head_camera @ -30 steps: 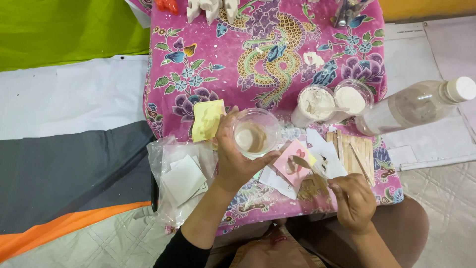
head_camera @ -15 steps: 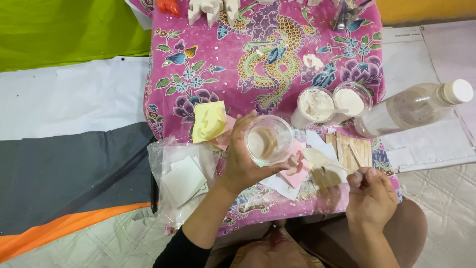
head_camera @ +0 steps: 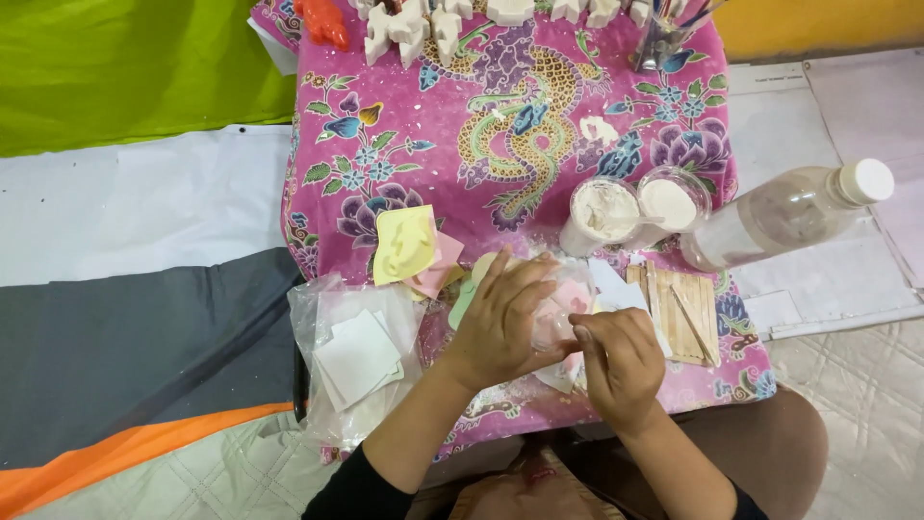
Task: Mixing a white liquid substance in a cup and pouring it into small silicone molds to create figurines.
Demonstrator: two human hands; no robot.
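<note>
My left hand (head_camera: 500, 323) is wrapped over a small clear plastic cup (head_camera: 556, 325) and holds it low above the pink patterned cloth (head_camera: 500, 135); the hand hides most of the cup. My right hand (head_camera: 621, 361) is curled with its fingertips pinched against the cup's right side, and what they pinch is hidden. A row of flat wooden sticks (head_camera: 679, 308) lies just right of both hands. Pale pink and green moulds (head_camera: 576, 294) peek out beneath the cup.
Two open tubs of white powder (head_camera: 604, 212) (head_camera: 674, 200) stand behind the hands, beside a clear bottle (head_camera: 789, 212) lying on its side. A yellow mould (head_camera: 404, 246) and a plastic bag of white squares (head_camera: 356, 356) sit to the left. White cast figures (head_camera: 433, 19) line the far edge.
My left hand has lowered the cup and tipped over it, hiding its mouth. My right hand has come up from the lower right to meet the cup.
</note>
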